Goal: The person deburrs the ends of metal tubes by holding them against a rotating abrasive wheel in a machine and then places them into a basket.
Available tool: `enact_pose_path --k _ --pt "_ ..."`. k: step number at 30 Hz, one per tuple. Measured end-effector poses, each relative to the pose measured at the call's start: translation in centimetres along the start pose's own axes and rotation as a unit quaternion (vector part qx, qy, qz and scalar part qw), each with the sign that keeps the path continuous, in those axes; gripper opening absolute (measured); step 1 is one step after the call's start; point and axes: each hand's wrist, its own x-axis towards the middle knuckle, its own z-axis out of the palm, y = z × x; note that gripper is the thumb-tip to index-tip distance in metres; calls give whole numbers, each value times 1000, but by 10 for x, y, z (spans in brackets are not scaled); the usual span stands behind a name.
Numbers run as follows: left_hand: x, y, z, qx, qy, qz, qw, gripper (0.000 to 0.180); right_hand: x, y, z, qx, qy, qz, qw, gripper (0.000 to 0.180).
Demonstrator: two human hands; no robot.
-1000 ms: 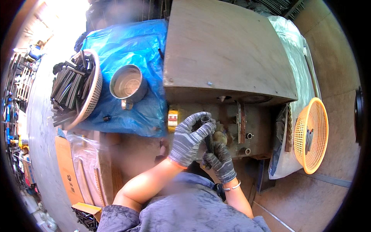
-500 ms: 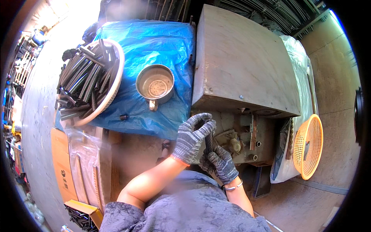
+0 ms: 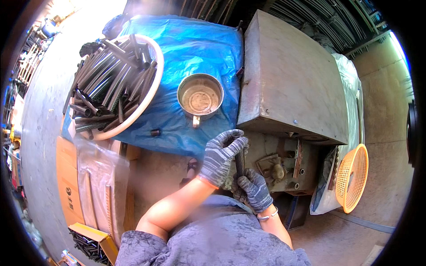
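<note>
Both my hands wear striped grey knit gloves and grip one dark tube (image 3: 240, 164) in front of my body. My left hand (image 3: 220, 155) is closed around its upper end, near the tube's mouth. Lower down, my right hand (image 3: 254, 188) holds the other end, which the fingers mostly hide. Beyond my hands, a metal mug (image 3: 200, 95) with its handle toward me stands on the blue plastic sheet (image 3: 173, 48). A short dark tube piece (image 3: 155, 132) lies on the sheet left of the mug.
A white basket (image 3: 153, 86) heaped with dark tubes stands on the left. A large grey metal machine housing (image 3: 295, 75) rises at the right, with an orange basket (image 3: 352, 178) beside it. Cartons stand lower left; one open box (image 3: 95, 241) holds small dark pieces.
The view has shifted left, so the bench things appear farther right. Both hands keep their hold on the tube in nearly the same pose.
</note>
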Motion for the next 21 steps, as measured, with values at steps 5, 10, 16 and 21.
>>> enact_pose_path --k 5,10,16,21 --pt "3 3 -15 46 12 25 999 24 12 7 33 -70 99 -119 985 23" --pt "5 12 -32 64 8 25 998 25 9 -4 49 47 36 -11 998 26" --pt "9 14 -47 77 -14 16 997 25 22 12 72 -74 135 -129 980 25" --pt "11 16 -53 29 -33 -18 999 25 17 10 78 -15 100 -65 993 24"
